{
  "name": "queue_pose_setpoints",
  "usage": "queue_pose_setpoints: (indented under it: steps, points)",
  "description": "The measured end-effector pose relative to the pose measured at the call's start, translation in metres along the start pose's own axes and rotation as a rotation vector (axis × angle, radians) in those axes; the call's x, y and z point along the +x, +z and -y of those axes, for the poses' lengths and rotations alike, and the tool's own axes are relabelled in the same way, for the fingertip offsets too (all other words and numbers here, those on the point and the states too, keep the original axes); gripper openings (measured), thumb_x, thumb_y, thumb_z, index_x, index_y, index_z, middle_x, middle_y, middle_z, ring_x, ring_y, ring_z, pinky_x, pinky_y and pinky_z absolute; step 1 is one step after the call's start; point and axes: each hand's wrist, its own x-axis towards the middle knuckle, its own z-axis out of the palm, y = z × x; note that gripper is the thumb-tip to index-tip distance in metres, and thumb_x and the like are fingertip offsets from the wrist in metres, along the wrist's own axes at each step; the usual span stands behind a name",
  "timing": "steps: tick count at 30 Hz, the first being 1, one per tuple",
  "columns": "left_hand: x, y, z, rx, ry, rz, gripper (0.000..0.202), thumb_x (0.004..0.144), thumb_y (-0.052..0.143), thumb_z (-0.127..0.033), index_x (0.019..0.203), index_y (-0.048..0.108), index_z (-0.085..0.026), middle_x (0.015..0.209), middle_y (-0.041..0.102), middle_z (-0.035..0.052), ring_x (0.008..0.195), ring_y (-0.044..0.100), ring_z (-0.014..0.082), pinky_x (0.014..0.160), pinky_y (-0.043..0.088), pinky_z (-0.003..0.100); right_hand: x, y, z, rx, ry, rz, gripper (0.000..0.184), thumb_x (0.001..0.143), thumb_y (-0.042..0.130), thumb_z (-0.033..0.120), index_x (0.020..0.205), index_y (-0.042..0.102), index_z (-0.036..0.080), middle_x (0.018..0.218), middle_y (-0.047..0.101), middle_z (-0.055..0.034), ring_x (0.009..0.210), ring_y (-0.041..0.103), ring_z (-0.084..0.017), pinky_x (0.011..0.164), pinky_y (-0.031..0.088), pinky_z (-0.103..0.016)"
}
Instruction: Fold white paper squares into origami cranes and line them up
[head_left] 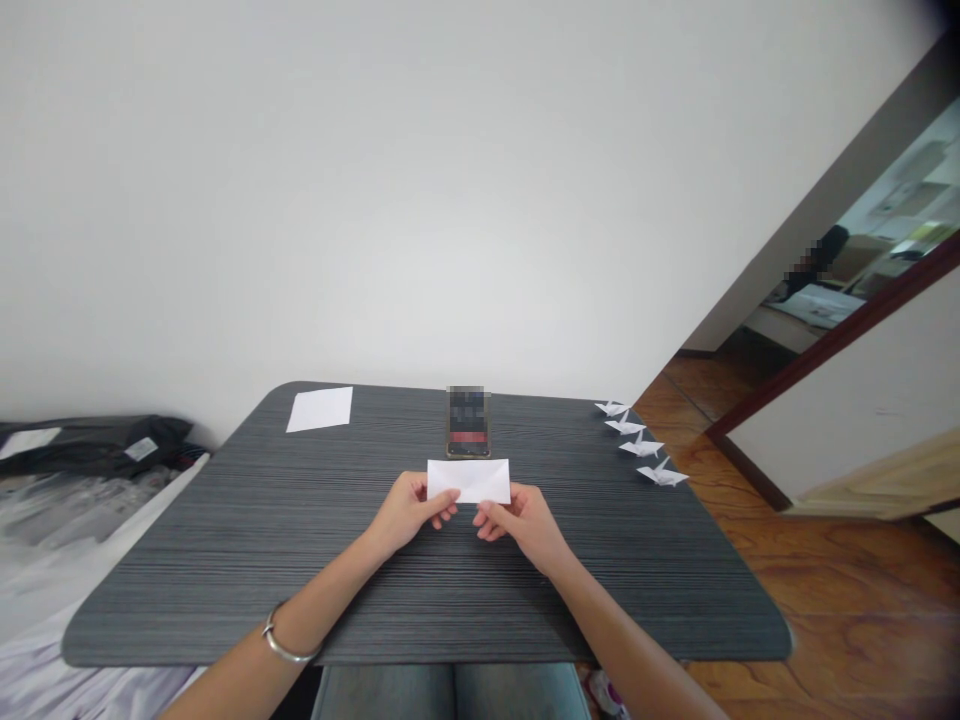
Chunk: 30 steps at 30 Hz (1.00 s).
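Observation:
A white sheet of paper (469,478), folded into a long rectangle, is held up over the table between my two hands. My left hand (411,508) pinches its lower left part, thumb on the near face and fingers behind. At the lower right, my right hand (523,522) grips it the same way, with some fingertips curled below the edge. Faint creases run across the paper. Just beyond it lies a smartphone (469,425), its screen partly blurred.
The dark wood-grain table (315,560) stands against a white wall. White paper (321,409) lies at its back left. Several folded paper cranes (642,447) line the right edge. Plastic-wrapped bundles (67,505) sit left of the table; a doorway opens at the right.

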Motion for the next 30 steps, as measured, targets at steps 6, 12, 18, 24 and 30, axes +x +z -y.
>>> queue_pose_setpoints:
  steps: [6,12,18,24,30]
  points:
    - [0.0,-0.003,-0.002,0.014,-0.014,-0.058,0.025,0.066,0.065,-0.034,0.061,0.061,-0.009,0.055,0.063,0.0022,0.042,0.052,0.0075,0.041,0.043,0.018,0.0,-0.01,0.004,-0.009,-0.019,-0.068,0.023,0.068,0.065,0.034,0.063,0.059,0.013,0.059,0.065,-0.0027,0.047,0.059,-0.01,0.045,0.048,-0.019]
    - [-0.001,-0.004,-0.006,0.003,-0.028,-0.118,0.027,0.067,0.064,-0.035,0.06,0.06,-0.01,0.054,0.062,0.0017,0.042,0.051,0.0074,0.042,0.042,0.018,0.0,-0.016,0.005,0.012,-0.066,-0.159,0.023,0.07,0.063,0.036,0.074,0.059,0.014,0.06,0.065,-0.0021,0.048,0.059,-0.011,0.045,0.048,-0.02]
    - [-0.002,-0.002,0.0,0.206,0.044,-0.039,0.029,0.072,0.058,-0.038,0.062,0.059,-0.01,0.056,0.061,0.0025,0.045,0.052,0.0092,0.044,0.042,0.019,-0.004,-0.012,0.009,-0.117,-0.224,-0.225,0.033,0.078,0.053,0.034,0.106,0.052,0.017,0.047,0.055,0.006,0.033,0.046,-0.008,0.035,0.036,-0.018]
    - [-0.006,-0.003,-0.001,0.538,0.227,-0.102,0.032,0.076,0.051,-0.038,0.061,0.061,-0.012,0.052,0.058,-0.0004,0.047,0.048,0.0107,0.046,0.034,0.019,-0.007,-0.01,0.009,-0.284,-0.3,-0.259,0.029,0.08,0.05,0.03,0.105,0.056,0.017,0.042,0.046,0.008,0.033,0.037,-0.007,0.036,0.031,-0.019]
    - [-0.006,0.0,-0.005,0.638,0.312,-0.091,0.031,0.076,0.052,-0.034,0.057,0.063,-0.013,0.047,0.053,-0.0023,0.046,0.042,0.0093,0.045,0.028,0.019,-0.005,-0.004,0.0,-0.318,-0.22,-0.069,0.019,0.078,0.052,0.031,0.089,0.06,0.017,0.055,0.061,0.0013,0.039,0.052,-0.01,0.039,0.04,-0.02]
